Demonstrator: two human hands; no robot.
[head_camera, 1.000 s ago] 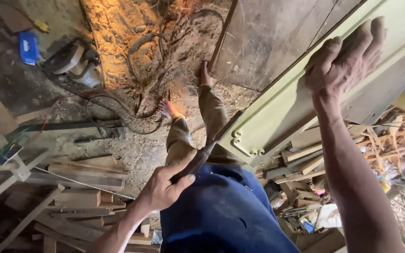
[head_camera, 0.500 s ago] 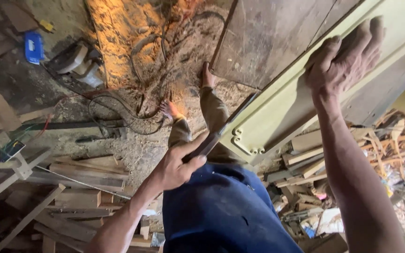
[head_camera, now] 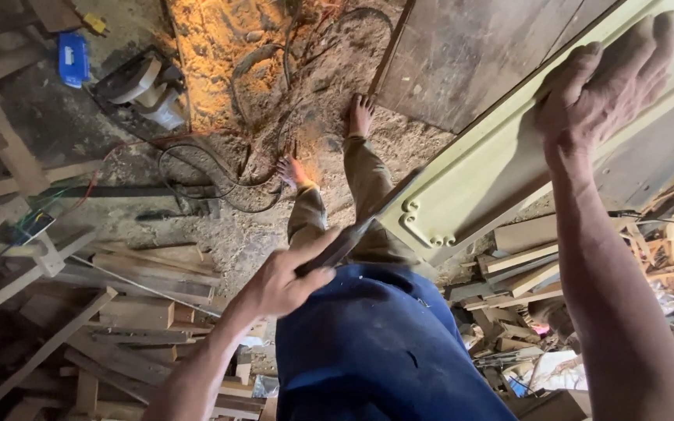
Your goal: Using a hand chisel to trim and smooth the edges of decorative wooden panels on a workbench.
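Left hand (head_camera: 286, 281) higher, clenched around tool handle (head_camera: 345, 243)

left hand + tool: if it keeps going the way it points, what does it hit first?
Likely the pale green panel: the tool in the left hand aims at its scalloped lower corner. Depth is unclear.

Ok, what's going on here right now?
A person stands barefoot on a sawdust-covered floor. The right hand steadies a pale green panel at its upper edge. The left hand grips a dark tool angled toward the panel's lower corner. Wood offcuts lie around.
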